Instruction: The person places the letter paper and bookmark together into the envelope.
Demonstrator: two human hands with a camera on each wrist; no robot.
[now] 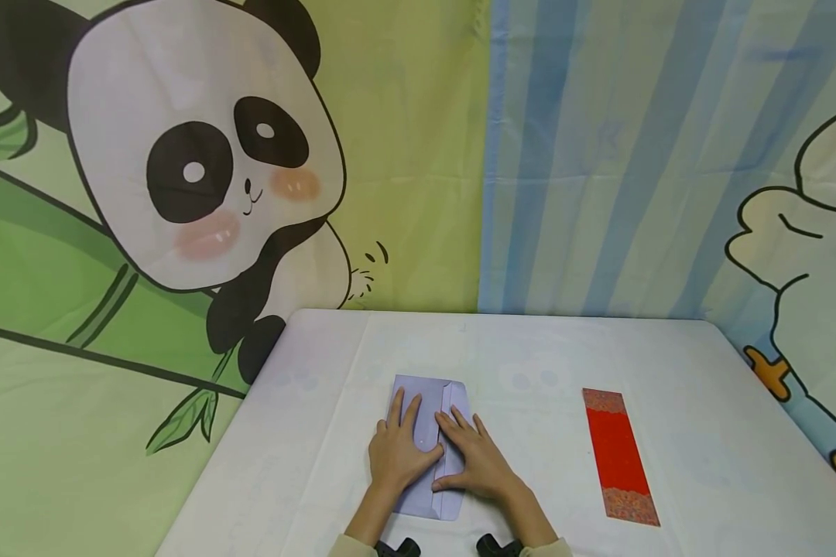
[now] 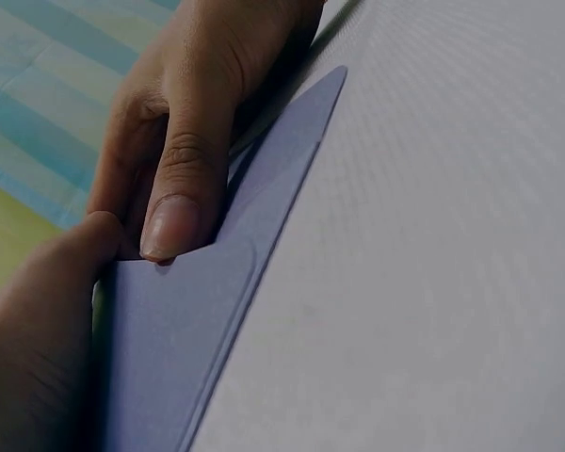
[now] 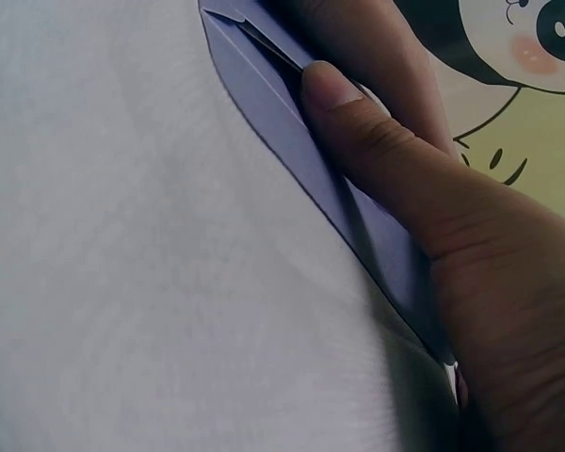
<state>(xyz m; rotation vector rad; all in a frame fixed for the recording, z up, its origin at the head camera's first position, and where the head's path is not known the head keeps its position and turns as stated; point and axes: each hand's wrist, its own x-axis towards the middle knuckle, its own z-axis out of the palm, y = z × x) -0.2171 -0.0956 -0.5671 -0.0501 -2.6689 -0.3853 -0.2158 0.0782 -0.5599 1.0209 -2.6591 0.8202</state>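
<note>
A lilac paper envelope (image 1: 424, 495) lies lengthwise on the white table, a long narrow flap running down its right side. My left hand (image 1: 399, 456) rests on its left part with fingers stretched forward and the thumb pointing at the flap's edge. On the flap side, my right hand (image 1: 484, 460) presses down, fingers spread. In the left wrist view, the right thumb (image 2: 174, 202) touches the edge of a fold, close to the left thumb (image 2: 52, 292). From the right wrist, the envelope's outer edge (image 3: 292, 151) shows beside the right thumb (image 3: 377, 141).
A long red paper strip (image 1: 618, 452) with patterned ends lies to the right on the white table (image 1: 529, 356). Behind the table hang a panda-printed cloth (image 1: 404, 155) and a blue striped cloth (image 1: 599, 155). Two small black objects (image 1: 498, 546) show near the wrists.
</note>
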